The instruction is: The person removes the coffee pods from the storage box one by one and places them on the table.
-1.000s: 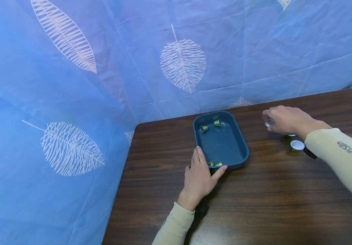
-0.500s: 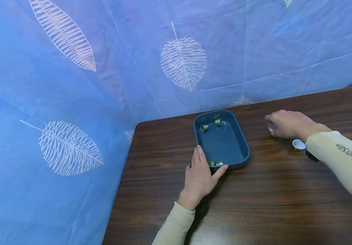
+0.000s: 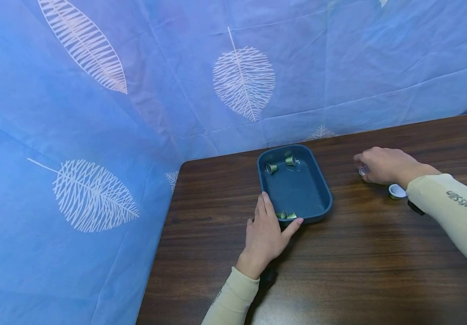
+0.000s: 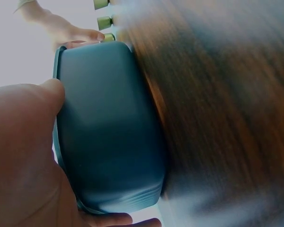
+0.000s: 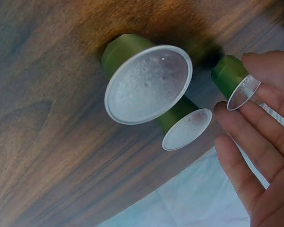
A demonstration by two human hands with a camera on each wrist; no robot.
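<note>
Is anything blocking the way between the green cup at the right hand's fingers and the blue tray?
Past the fingers of the right hand, nothing visible stands on the table between that cup and the tray; just the tray's raised wall.

The right grip (image 3: 387, 165) hides the middle capsule (image 5: 187, 128) from the head view; in the right wrist view, the front capsule (image 5: 146, 86) covers part of it. The left wrist view's top edge cuts one green capsule (image 4: 101, 4), and the lettering (image 3: 217, 296) on the left sleeve (image 3: 235, 292) is too small for reading.
</note>
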